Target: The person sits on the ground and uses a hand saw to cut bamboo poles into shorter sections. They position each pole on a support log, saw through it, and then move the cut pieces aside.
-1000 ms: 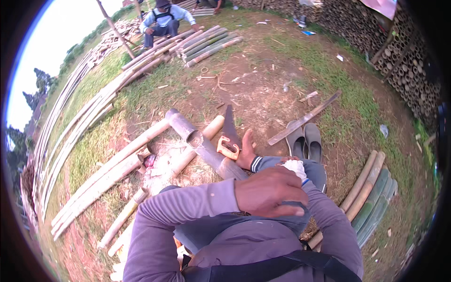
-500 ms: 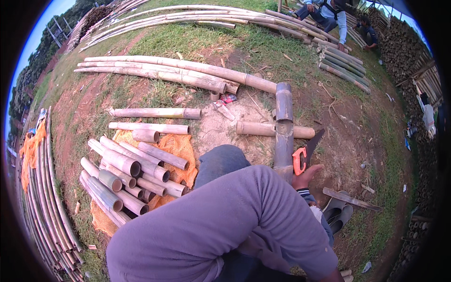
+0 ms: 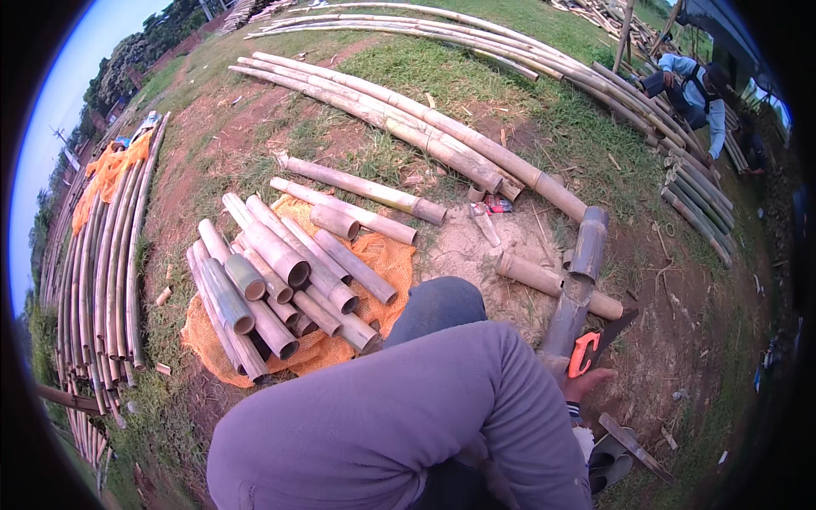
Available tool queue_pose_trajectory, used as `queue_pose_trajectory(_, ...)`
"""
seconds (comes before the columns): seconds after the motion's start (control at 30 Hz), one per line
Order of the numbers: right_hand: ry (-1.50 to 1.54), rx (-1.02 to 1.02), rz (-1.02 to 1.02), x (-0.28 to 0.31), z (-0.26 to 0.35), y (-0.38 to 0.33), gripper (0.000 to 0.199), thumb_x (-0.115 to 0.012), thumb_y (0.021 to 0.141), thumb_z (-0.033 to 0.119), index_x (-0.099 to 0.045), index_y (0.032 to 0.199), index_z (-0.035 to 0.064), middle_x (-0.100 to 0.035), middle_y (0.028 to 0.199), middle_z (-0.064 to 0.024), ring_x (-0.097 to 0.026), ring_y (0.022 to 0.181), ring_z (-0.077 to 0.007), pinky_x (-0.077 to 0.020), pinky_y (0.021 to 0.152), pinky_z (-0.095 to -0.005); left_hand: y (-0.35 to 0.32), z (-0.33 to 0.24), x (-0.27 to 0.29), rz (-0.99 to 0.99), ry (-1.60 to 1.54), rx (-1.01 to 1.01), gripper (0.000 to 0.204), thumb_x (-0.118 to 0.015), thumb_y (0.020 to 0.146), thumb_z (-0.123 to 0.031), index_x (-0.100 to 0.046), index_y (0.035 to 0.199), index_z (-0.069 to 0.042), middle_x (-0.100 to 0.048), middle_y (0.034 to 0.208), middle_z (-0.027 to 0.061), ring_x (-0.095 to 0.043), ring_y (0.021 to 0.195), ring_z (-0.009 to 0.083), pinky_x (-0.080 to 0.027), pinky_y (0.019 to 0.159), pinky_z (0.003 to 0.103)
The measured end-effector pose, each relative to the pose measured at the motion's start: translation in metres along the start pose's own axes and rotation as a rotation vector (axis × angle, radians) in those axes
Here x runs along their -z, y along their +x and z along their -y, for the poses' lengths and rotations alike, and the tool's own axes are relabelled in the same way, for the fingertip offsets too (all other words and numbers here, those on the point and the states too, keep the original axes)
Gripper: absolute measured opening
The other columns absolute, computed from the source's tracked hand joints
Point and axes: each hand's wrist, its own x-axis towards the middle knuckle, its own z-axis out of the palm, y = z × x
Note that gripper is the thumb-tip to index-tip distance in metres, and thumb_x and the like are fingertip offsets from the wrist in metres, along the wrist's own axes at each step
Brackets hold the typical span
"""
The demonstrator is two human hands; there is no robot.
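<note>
An orange-handled handsaw stands tilted beside a dark bamboo piece, its blade pointing up and to the right. No fingers pass through its handle. Just below it is my right hand, in a striped cuff, close to the near end of the dark bamboo. Its visible fingers stretch out to the right and appear to hold nothing. The dark piece has an opening in its upper side and lies across a paler bamboo length. My bent leg in purple-grey cloth fills the foreground. My left hand does not show.
Cut bamboo tubes lie piled on orange netting at left. Long poles stretch behind, with more poles at far left. Sandals and a flat strip lie at right. A co-worker bends over bamboo at far right.
My view has turned, so the whole scene sits further right and lower, and tilted. My right hand and the handsaw keep about the same place beside the dark bamboo.
</note>
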Motion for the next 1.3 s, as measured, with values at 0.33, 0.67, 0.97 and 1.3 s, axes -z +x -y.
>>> queue_pose_trajectory(0.33,0.085,-0.268,-0.365,-0.027,0.054,0.029,0.044,-0.079,0.085,0.033,-0.073,0.118,0.0051,-0.075,0.105,-0.0210,-0.071,0.098,-0.0408,-0.0551,0.085,-0.0521,-0.254,-0.087,0.290,-0.352,0.766,1.513,0.065,-0.074,0.094,-0.047,-0.058,0.139,-0.003,-0.074,0.119,0.0183,-0.073,0.109,0.0343,-0.056,0.097,0.044)
queue_pose_trajectory(0.67,0.064,-0.349,-0.193,0.004,0.069,0.039,0.047,-0.074,0.087,0.032,-0.069,0.120,-0.0004,-0.071,0.111,-0.0262,-0.068,0.107,-0.0449,-0.0530,0.091,-0.0542,-0.482,-0.098,0.413,-0.276,1.443,2.267,0.069,-0.073,0.093,-0.029,-0.039,0.152,-0.015,-0.055,0.149,0.0159,-0.054,0.138,0.0393,-0.047,0.109,0.056)
queue_pose_trajectory(0.97,0.084,-0.365,-0.123,-0.013,0.061,0.060,0.043,-0.076,0.081,0.031,-0.066,0.107,-0.0016,-0.063,0.113,-0.0254,-0.061,0.106,-0.0452,-0.0503,0.092,-0.0553,-0.550,-0.085,0.488,-0.133,1.688,2.177,0.069,-0.069,0.091,-0.015,-0.041,0.154,-0.018,-0.045,0.159,0.0104,-0.042,0.150,0.0362,-0.036,0.118,0.058)
queue_pose_trajectory(1.3,0.124,-0.346,-0.161,-0.019,0.056,0.064,0.047,-0.075,0.081,0.035,-0.066,0.108,-0.0024,-0.061,0.104,-0.0225,-0.061,0.102,-0.0434,-0.0507,0.090,-0.0548,-0.553,-0.127,0.472,0.217,1.580,2.148,0.062,-0.076,0.084,-0.019,-0.051,0.141,-0.017,-0.061,0.140,0.0100,-0.056,0.138,0.0325,-0.032,0.121,0.061)
